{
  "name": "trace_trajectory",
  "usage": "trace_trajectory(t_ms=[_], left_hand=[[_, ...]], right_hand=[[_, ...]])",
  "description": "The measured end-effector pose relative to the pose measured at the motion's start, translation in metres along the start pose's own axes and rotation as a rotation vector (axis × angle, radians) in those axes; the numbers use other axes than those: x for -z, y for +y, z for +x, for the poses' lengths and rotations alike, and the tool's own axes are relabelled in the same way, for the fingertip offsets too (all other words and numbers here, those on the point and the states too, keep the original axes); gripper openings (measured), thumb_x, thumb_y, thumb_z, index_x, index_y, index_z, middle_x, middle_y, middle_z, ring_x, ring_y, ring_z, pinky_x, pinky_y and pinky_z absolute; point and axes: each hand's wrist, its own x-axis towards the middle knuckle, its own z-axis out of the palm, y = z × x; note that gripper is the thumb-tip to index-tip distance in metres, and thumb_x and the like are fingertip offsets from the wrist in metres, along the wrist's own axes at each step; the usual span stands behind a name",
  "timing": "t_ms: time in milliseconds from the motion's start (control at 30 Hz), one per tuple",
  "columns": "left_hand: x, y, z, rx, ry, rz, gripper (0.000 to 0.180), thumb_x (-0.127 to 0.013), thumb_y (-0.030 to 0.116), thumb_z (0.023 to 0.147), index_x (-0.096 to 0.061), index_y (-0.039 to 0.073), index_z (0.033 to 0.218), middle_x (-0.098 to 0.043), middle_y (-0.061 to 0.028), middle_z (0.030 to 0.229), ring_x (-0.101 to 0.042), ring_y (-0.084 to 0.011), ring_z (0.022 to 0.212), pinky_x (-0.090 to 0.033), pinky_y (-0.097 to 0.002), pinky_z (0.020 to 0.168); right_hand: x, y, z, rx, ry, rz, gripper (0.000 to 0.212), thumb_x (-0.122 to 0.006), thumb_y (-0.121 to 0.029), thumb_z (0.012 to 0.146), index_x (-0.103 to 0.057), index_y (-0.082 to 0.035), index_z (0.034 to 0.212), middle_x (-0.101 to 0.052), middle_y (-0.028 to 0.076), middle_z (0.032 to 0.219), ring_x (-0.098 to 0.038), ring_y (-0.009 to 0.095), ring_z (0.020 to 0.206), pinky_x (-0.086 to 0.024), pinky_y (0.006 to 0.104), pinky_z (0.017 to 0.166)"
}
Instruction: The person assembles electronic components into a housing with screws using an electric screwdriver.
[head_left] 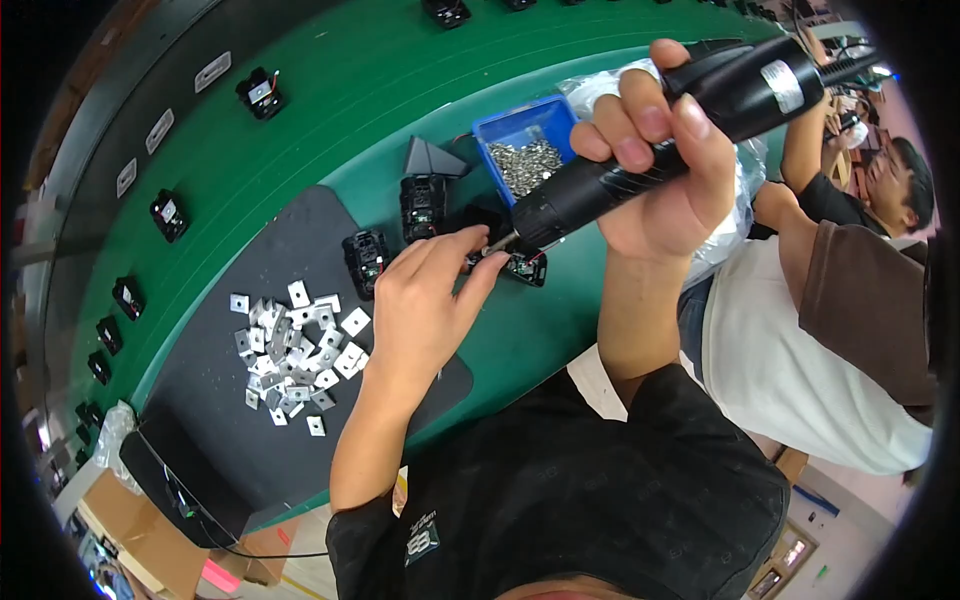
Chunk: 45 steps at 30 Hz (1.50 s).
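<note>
Indoor light, bright and fairly even, falls across the workbench [525,350]. The small metal plates [297,350] return it as near-white faces, and the heap of screws [525,165] glitters in fine points. Pale, broken glare marks the clear plastic [744,198]. Dark surfaces, such as the shirt [560,490] and the power screwdriver [580,195], lose fine detail (the tool's white label [783,87] is a bright exception). Fisheye distortion bends the green belt [350,70] into an arc, and the corners fall to black. The central area is reasonably sharp; toward the rim, small background objects soften, with bluish-white light spots at upper right and lower left.
</note>
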Motion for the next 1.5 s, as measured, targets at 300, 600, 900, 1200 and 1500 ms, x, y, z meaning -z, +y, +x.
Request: trace_trajectory(t_ms=[300, 600, 900, 1200, 1500], left_hand=[[0.009, -0.006, -0.025, 0.033, 0.013, -0.16, 0.015, -0.07, 0.004, 0.079, -0.069, -0.001, 0.093, -0.07, -0.0112, 0.083, -0.067, -0.0223, 0.067, -0.053, -0.0296, 0.062], [0.002, 0.006, -0.067, 0.327, 0.133, -1.408, 0.033, -0.049, 0.014, 0.099, -0.057, -0.011, 0.119, -0.065, -0.0136, 0.089, -0.06, -0.0141, 0.071, -0.05, -0.0367, 0.093], [-0.014, 0.007, -0.086, 0.276, 0.17, -1.933, 0.041, -0.038, 0.023, 0.103, -0.046, -0.005, 0.132, -0.061, -0.0239, 0.118, -0.059, -0.0183, 0.075, -0.048, -0.0287, 0.069], [-0.013, 0.015, -0.087, 0.373, 0.227, -2.054, 0.04, -0.035, 0.023, 0.103, -0.045, -0.002, 0.133, -0.063, -0.0174, 0.117, -0.057, -0.0172, 0.073, -0.046, -0.0278, 0.067], [-0.019, 0.009, -0.093, 0.404, 0.237, -2.026, 0.038, -0.039, 0.022, 0.103, -0.047, -0.001, 0.132, -0.064, -0.0141, 0.114, -0.058, -0.0155, 0.074, -0.045, -0.0285, 0.071]], right_hand=[[-0.013, 0.008, -0.01, -0.033, -0.065, 0.12, 0.038, -0.051, -0.021, 0.092, -0.042, -0.006, 0.126, -0.049, -0.002, 0.085, -0.049, 0.008, 0.073, -0.04, 0.03, 0.076], [-0.039, 0.016, -0.02, -0.039, -0.074, 0.256, 0.041, -0.059, -0.018, 0.087, -0.045, -0.007, 0.124, -0.05, -0.002, 0.082, -0.051, 0.009, 0.071, -0.041, 0.0288, 0.074], [-0.051, 0.02, -0.028, 0.01, -0.111, 0.292, 0.038, -0.061, -0.018, 0.086, -0.046, -0.008, 0.119, -0.05, -0.002, 0.081, -0.051, 0.009, 0.069, -0.041, 0.0282, 0.073], [-0.052, 0.022, -0.032, 0.023, -0.162, 0.22, 0.038, -0.062, -0.016, 0.086, -0.046, -0.009, 0.119, -0.052, -0.002, 0.082, -0.052, 0.009, 0.069, -0.042, 0.0282, 0.073], [-0.055, 0.033, -0.039, 0.069, -0.281, 0.188, 0.055, -0.081, -0.01, 0.074, -0.05, -0.014, 0.12, -0.055, -0.003, 0.085, -0.055, 0.01, 0.072, -0.044, 0.0264, 0.072]])
